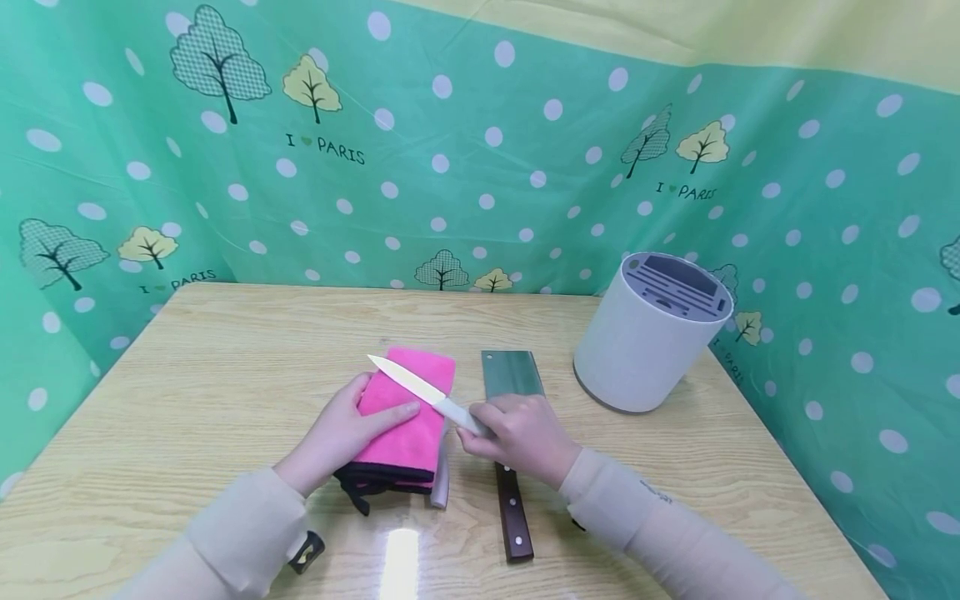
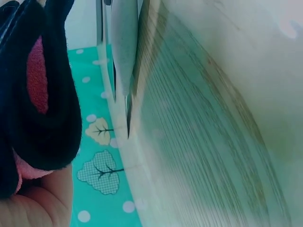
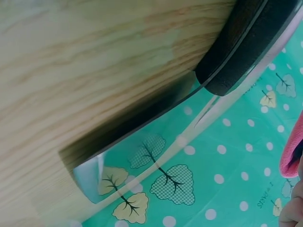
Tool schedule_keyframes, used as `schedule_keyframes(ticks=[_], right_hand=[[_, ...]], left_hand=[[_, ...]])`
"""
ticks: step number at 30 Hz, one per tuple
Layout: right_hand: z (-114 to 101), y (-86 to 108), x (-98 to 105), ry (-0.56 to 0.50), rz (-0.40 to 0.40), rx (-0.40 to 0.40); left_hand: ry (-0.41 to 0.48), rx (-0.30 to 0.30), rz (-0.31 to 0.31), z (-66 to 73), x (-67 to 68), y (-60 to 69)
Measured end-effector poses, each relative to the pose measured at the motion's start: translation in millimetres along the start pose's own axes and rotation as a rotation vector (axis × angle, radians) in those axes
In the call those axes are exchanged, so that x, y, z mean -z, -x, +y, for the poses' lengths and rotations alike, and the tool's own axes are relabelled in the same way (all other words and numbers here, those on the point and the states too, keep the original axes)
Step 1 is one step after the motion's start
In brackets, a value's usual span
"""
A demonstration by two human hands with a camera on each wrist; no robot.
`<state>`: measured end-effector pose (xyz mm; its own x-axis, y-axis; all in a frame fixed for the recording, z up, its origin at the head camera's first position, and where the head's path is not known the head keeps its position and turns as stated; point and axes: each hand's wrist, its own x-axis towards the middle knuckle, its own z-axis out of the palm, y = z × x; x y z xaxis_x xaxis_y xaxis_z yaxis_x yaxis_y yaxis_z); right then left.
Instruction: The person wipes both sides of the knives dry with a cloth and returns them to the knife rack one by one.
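My left hand (image 1: pixel 343 429) holds a folded pink cloth (image 1: pixel 405 421) with black edging, its thumb lying on top. Across the cloth lies the pale blade of a small knife (image 1: pixel 408 380), tip pointing to the upper left. My right hand (image 1: pixel 525 433) grips this knife's light handle. Beneath the right hand a cleaver (image 1: pixel 512 371) rests on the table, its dark riveted handle toward the near side. Another light handle (image 1: pixel 440 479) shows beside the cloth. In the left wrist view the cloth's black edge (image 2: pixel 66 109) hangs close; the right wrist view shows the cleaver's dark handle (image 3: pixel 236 47).
A white cylindrical knife block (image 1: pixel 645 342) with a slotted grey top stands at the right rear of the wooden table (image 1: pixel 262 358). A small dark object (image 1: pixel 307 552) lies by the left sleeve. Green dotted fabric (image 1: pixel 487 167) hangs behind and at both sides.
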<state>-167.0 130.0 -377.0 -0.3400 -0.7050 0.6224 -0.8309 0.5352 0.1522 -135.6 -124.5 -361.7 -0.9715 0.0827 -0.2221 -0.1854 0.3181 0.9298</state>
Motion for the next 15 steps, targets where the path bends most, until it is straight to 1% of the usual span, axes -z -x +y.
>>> schedule_keyframes(ticks=[4, 9, 15], right_hand=[[-0.5, -1.3, -0.2, -0.007, -0.001, -0.005], [-1.5, -3.5, -0.9, -0.008, 0.003, 0.000], [-1.8, -4.7, -1.2, 0.001, 0.012, 0.008]], left_hand=[[-0.011, -0.009, -0.004, -0.1, -1.5, 0.3], [-0.003, -0.014, -0.013, 0.2, -3.0, 1.0], [-0.011, -0.018, -0.006, 0.4, -4.1, 1.1]])
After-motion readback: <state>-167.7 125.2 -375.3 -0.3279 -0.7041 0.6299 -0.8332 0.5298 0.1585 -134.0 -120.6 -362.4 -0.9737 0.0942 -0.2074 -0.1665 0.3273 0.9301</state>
